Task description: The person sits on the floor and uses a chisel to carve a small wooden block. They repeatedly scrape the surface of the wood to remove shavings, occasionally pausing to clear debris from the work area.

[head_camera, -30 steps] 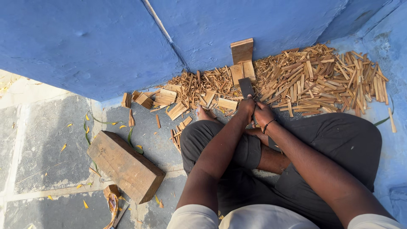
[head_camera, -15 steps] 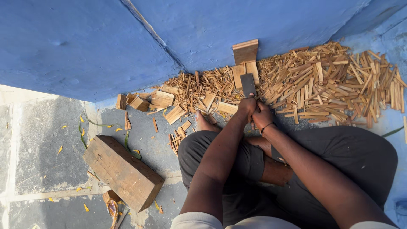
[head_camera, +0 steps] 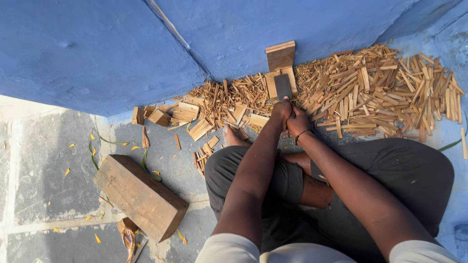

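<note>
left hand (head_camera: 282,111) and right hand (head_camera: 297,122) — both clasped on one handle | flat blade (head_camera: 282,86) just above fists — over wood splints (head_camera: 370,92) | wooden block (head_camera: 140,196) well apart, left

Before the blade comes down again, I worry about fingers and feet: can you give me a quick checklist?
1. Both hands, left hand and right hand, on the handle: ok.
2. Fingers away from the blade: ok.
3. Blade set on the wood piece: cannot tell.
4. Bare foot off to one side of the blade: ok, but close.
5. Wooden block out of the way: ok.
</note>
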